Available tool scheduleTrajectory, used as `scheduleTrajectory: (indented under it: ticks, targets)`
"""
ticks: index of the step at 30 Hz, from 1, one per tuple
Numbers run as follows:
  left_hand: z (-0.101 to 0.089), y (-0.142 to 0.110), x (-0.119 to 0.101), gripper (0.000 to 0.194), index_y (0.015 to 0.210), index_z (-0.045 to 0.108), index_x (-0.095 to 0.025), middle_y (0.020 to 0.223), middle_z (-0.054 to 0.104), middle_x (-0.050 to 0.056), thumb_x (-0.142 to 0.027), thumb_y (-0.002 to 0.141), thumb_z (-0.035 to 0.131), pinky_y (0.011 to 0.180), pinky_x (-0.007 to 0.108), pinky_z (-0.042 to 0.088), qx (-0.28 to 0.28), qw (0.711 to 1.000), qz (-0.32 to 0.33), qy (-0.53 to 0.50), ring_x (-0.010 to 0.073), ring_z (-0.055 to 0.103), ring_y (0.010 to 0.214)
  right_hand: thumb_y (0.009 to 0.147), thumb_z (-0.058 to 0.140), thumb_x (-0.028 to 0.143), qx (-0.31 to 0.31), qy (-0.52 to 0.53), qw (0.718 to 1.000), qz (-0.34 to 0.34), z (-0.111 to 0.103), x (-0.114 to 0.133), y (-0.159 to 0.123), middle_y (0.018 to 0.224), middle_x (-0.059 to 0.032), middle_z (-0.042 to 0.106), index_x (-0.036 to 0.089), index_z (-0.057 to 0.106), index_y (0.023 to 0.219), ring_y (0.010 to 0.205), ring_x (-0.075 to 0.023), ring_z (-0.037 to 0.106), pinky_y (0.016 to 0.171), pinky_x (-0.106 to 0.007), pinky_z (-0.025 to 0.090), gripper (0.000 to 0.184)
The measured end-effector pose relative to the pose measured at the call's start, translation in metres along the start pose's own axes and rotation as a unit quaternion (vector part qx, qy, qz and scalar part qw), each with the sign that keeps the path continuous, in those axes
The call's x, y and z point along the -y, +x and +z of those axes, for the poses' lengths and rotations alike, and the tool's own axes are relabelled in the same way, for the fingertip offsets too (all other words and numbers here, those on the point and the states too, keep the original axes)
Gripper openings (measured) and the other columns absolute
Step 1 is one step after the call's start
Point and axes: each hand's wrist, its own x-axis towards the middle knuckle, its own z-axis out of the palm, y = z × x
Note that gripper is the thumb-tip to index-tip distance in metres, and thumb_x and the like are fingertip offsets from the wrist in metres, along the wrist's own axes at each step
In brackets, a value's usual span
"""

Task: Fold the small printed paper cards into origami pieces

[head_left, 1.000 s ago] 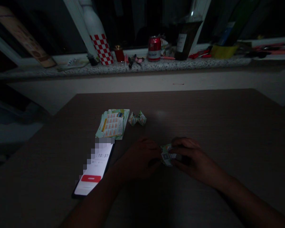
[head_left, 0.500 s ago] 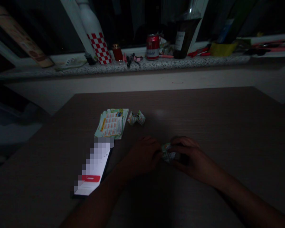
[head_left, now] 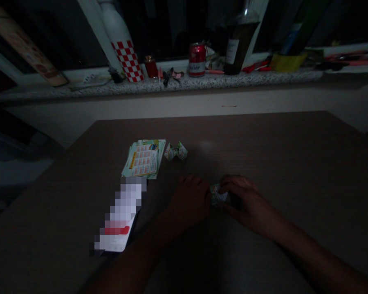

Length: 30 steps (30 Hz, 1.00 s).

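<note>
A small piece of folded printed paper (head_left: 217,197), green and white, is between my two hands just above or on the dark wooden table. My right hand (head_left: 243,195) grips its right side, thumb below and fingers curled over the top. At the paper's left edge is my left hand (head_left: 192,197), fingers bent and pressed against it; the thumb is mostly hidden in shadow. Beyond my left hand sits a folded paper piece (head_left: 176,151) shaped like a bow, made of similar print. Left of it lies a stack of printed leaflets (head_left: 144,159).
A lit phone (head_left: 121,216) lies beside my left forearm, its screen partly blurred. Along the granite windowsill (head_left: 88,87) stand a red-checked white bottle (head_left: 127,53), a red can (head_left: 197,60), a dark bottle (head_left: 236,51) and small odds and ends. The scene is dim.
My left hand has tilted slightly, and its knuckles show higher. The folded paper has turned a little between my fingers. My right hand has barely moved.
</note>
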Motion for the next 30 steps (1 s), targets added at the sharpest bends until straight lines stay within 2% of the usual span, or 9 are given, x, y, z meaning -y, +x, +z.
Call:
scheduleTrajectory:
  ticks: [9, 15, 30]
  targets:
    - [0.0019, -0.0009, -0.0023, 0.015, 0.087, 0.057, -0.015, 0.091, 0.061, 0.009, -0.021, 0.088, 0.044, 0.075, 0.04, 0.04, -0.008, 1.0, -0.012, 0.008, 0.0248, 0.054, 0.086, 0.074, 0.071, 0.022, -0.01, -0.003, 1.0, 0.008, 0.0019, 0.0012, -0.0019, 0.108, -0.0068, 0.062, 0.023, 0.061, 0.099, 0.103, -0.0258, 0.057, 0.091, -0.046, 0.042, 0.027]
    - [0.0014, 0.0009, -0.0017, 0.016, 0.086, 0.057, -0.015, 0.09, 0.062, 0.008, -0.023, 0.089, 0.044, 0.078, 0.04, 0.039, 0.007, 0.999, -0.032, -0.01, 0.0246, 0.054, 0.088, 0.071, 0.072, 0.021, -0.007, -0.004, 1.0, 0.007, 0.0026, -0.0009, -0.0018, 0.109, -0.0062, 0.062, 0.023, 0.062, 0.1, 0.104, -0.0257, 0.056, 0.092, -0.045, 0.041, 0.03]
    - [0.0, 0.0054, -0.0046, 0.018, 0.085, 0.059, -0.015, 0.092, 0.064, 0.01, -0.026, 0.087, 0.046, 0.078, 0.04, 0.04, 0.035, 0.997, -0.069, 0.001, 0.0259, 0.056, 0.089, 0.074, 0.068, 0.019, 0.01, -0.018, 1.0, 0.019, 0.0014, 0.0039, -0.0033, 0.111, -0.0062, 0.06, 0.023, 0.061, 0.101, 0.106, -0.0248, 0.052, 0.095, -0.043, 0.037, 0.028]
